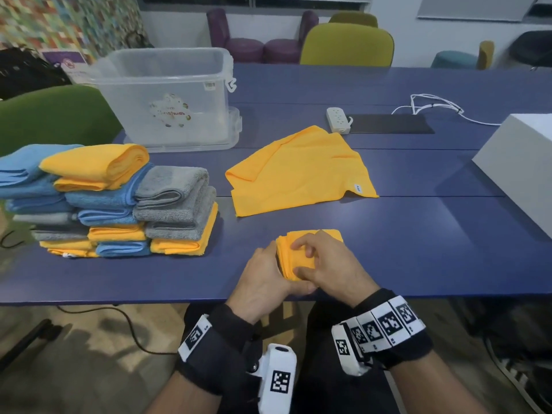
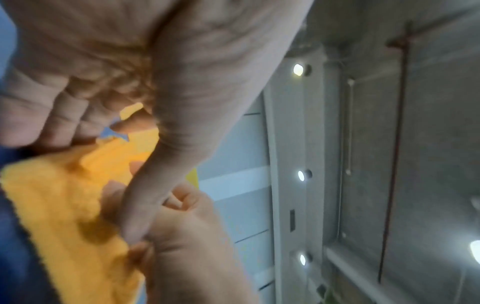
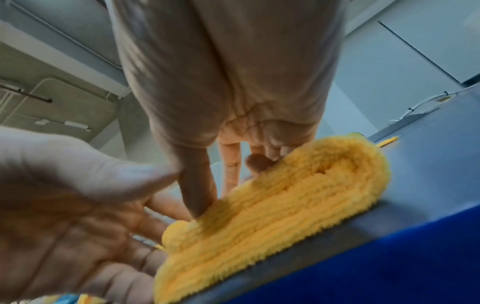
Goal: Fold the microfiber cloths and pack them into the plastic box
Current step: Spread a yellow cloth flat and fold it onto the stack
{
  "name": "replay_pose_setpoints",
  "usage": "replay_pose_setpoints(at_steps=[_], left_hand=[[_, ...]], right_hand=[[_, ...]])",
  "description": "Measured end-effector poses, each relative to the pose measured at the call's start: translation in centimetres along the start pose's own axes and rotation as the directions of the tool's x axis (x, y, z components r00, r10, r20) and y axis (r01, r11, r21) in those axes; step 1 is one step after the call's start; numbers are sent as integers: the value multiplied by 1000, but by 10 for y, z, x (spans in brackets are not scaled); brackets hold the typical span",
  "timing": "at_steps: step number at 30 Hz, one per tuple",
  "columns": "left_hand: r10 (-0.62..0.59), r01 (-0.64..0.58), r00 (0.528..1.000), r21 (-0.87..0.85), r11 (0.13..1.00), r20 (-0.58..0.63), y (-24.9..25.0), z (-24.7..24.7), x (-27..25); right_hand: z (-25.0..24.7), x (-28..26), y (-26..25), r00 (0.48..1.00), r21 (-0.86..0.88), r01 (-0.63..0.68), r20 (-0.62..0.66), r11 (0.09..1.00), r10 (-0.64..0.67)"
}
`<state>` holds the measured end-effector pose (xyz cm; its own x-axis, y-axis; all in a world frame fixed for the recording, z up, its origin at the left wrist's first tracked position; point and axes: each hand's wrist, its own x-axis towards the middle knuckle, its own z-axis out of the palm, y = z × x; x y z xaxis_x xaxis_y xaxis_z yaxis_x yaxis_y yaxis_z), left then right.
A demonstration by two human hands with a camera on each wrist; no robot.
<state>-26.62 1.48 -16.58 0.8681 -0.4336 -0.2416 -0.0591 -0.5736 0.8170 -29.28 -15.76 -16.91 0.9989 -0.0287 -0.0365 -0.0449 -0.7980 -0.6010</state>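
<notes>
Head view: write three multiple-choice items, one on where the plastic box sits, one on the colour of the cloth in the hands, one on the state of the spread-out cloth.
1. Where is the plastic box?
A. behind the stack of folded cloths
B. on the floor
C. on a chair

2. What colour is the folded cloth held by the left hand and right hand?
A. grey
B. yellow
C. blue

3. What state is the spread-out cloth in?
A. rolled up
B. packed in the box
C. lying loose on the table

Answers: 1 A, it stands on the table beyond the stack. 2 B, yellow shows between the fingers. 3 C, it lies open and rumpled.
</notes>
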Motion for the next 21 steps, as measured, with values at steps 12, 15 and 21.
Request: replay_pose_setpoints(at_steps=[12,15,21], left_hand=[[-347,290,932,-357,888,-107,12,13,27],[-312,239,943,-419,876,-113,6,9,22],[-233,-2,942,-697,718,-243,6,-27,-4]], right_hand=[[-5,0,9,996,184,44,74,982,-58],[-14,1,11,995,226,92,25,970,-101],[-22,18,1,994,287,-52,-73,957,76]])
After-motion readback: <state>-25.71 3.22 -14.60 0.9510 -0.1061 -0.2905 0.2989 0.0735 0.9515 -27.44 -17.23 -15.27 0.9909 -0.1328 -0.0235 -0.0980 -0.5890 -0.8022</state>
